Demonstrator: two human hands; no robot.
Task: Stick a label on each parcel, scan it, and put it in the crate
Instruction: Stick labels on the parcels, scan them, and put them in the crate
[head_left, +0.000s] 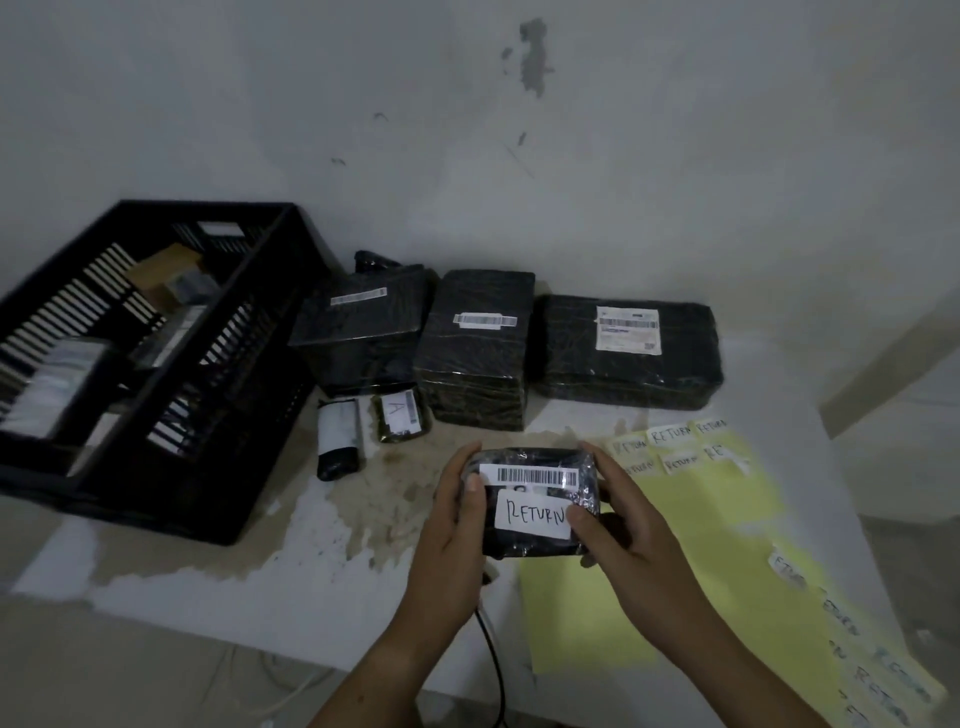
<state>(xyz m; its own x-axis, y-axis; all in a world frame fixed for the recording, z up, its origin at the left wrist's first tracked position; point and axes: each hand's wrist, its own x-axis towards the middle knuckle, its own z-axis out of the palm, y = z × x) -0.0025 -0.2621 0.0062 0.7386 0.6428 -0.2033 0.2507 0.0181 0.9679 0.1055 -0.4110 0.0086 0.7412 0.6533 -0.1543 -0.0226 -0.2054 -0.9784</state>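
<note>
The parcel (530, 499) was held just above the table (249, 571), near the front edge and at the middle of the view, with its long axis running 9 to 3 o'clock. A barcode strip (537, 475) lay along its top, and a white RETURN label (530, 515) sat just below that.

The left hand (457, 514) gripped the 9 o'clock end, fingers curled round it and thumb on top by the strip. The right hand (618, 525) gripped the 3 o'clock end, with its thumb pressing the label's right edge. The label looked to be on, so scanning was likely the next step. No scanner could be made out; a cable (493, 665) ran from under the left hand towards 6 o'clock.

The crate (156, 512) stood at 10 o'clock from the parcel, well apart and already holding some parcels. The left hand was the nearer to it. Its near wall stood tall, so the parcel would probably have to be lifted over the rim.

Two small parcels (340, 436) (400, 415) lay at 11 o'clock, near the crate's corner. Bare, stained table lay open at 9 o'clock. Three big parcels (478, 348) sat in a row at 12 o'clock against the wall. A yellow sheet (727, 519) of spare labels lay from 2 to 5 o'clock.
</note>
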